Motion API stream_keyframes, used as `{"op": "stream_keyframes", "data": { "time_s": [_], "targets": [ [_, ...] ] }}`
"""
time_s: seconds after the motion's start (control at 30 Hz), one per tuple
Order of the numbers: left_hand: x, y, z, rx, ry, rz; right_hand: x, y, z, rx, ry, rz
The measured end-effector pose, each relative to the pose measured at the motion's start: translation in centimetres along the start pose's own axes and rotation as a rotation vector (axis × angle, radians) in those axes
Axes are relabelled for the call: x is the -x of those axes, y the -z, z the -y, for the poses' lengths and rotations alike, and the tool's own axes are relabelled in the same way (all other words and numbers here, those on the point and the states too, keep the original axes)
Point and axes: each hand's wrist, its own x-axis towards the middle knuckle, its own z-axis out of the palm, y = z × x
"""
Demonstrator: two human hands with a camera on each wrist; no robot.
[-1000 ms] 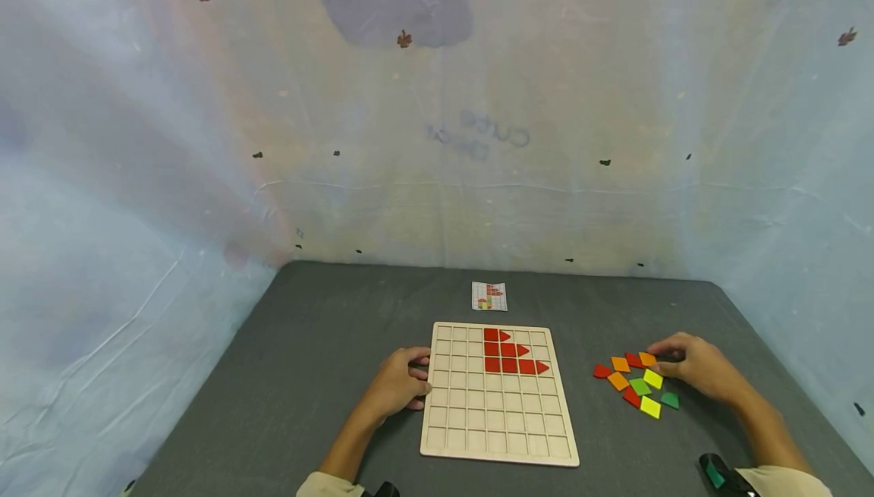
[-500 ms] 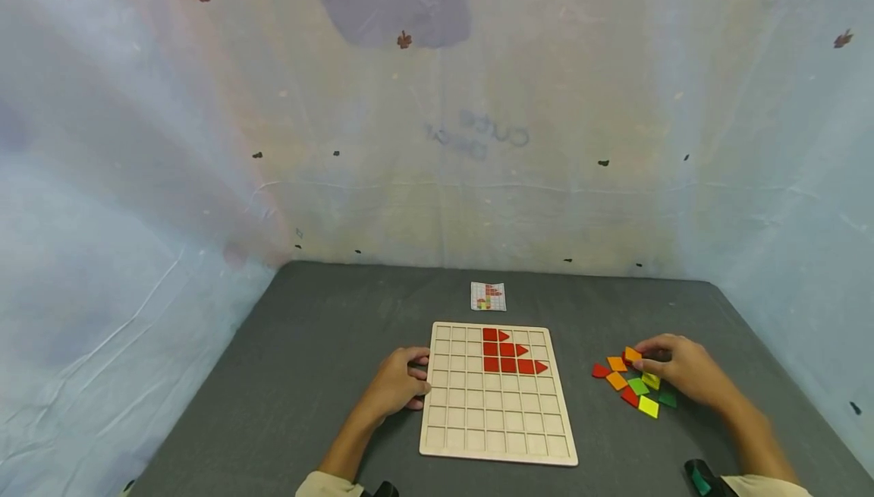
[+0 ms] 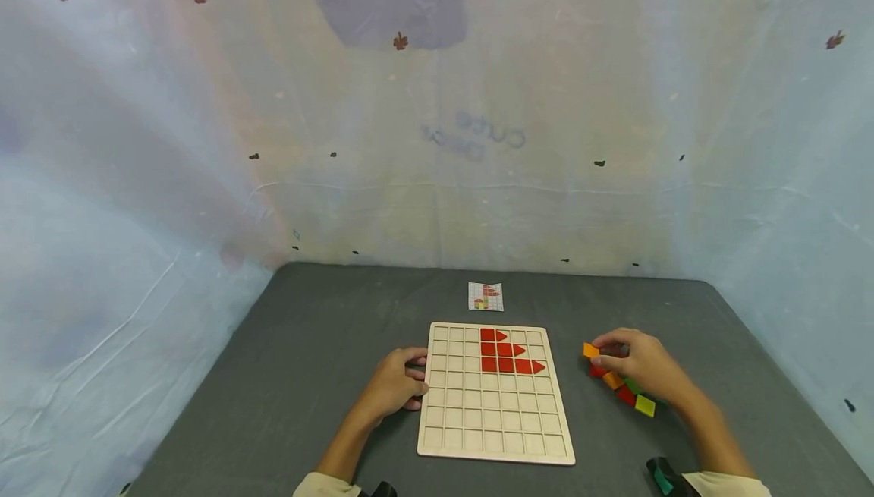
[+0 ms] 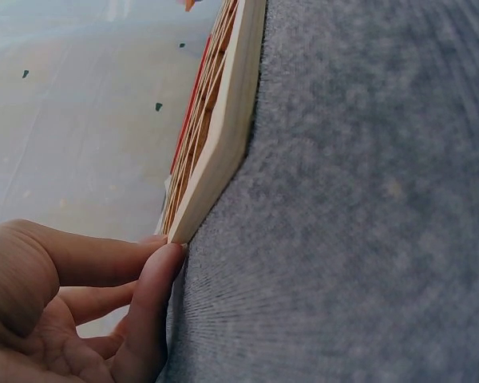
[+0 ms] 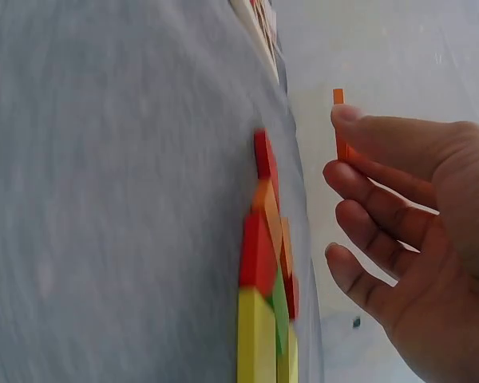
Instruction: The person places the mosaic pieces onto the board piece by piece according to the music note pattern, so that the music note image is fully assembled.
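A light wooden grid board lies on the grey table, with several red squares and triangles set in its upper rows. My left hand is at the board's left side. In the left wrist view its thumb and forefinger pinch the board's edge. My right hand holds an orange square tile between thumb and forefinger. The right wrist view shows this tile edge-on, raised above the loose tiles; the other fingers are loosely bent.
Below the right hand lie loose tiles: red, orange, green and yellow, some partly hidden by the hand. A small printed card with a coloured grid pattern lies behind the board. A pale sheet hangs around the table.
The right hand has picked up the orange tile from the far side of the loose tiles and moved left with it towards the board. The left hand has stayed at the board's edge.
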Motion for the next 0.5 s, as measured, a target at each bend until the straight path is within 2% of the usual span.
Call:
{"op": "stream_keyframes", "data": {
  "time_s": [0.37, 0.5],
  "targets": [
    [-0.2, 0.0, 0.2, -0.017, 0.02, -0.006, -1.1, -2.1, 3.2, 0.014, 0.078, -0.022],
    [-0.2, 0.0, 0.3, -0.017, 0.018, 0.001, -1.4, -2.8, 4.2, -0.015, 0.096, -0.034]
  ]
}}
